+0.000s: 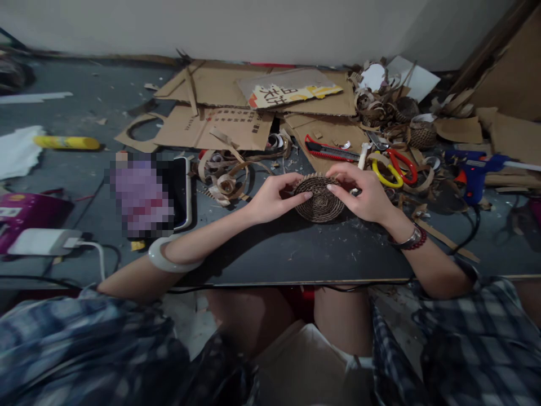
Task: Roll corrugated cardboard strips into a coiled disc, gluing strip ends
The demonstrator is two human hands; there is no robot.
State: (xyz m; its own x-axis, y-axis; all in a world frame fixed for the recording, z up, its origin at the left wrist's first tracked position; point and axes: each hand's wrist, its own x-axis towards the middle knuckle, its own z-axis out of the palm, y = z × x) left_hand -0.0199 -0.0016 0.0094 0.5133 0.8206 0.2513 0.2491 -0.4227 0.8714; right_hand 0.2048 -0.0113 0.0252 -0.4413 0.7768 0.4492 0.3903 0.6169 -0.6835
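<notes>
A round brown coil of corrugated cardboard strips (320, 204) is held up just above the dark table (253, 251), tilted so its spiral face shows. My left hand (276, 196) pinches its left edge, thumb on the face and fingers behind the rim. On the opposite side, my right hand (362, 190) grips the upper right edge, with the thumb against the face. Beyond my hands lies a red utility knife (333, 150). Yellow-and-red-handled scissors (401, 166) rest just past my right hand. Loose curled cardboard strips (226, 183) lie beyond my left forearm.
Flat cardboard pieces (220, 125) cover the back of the table. A blue glue gun (475, 172) with a cord stands at right. Tangled strips (372, 104) heap at back right. At left are a phone (181, 192), a white charger (44, 242) and a yellow tube (66, 142).
</notes>
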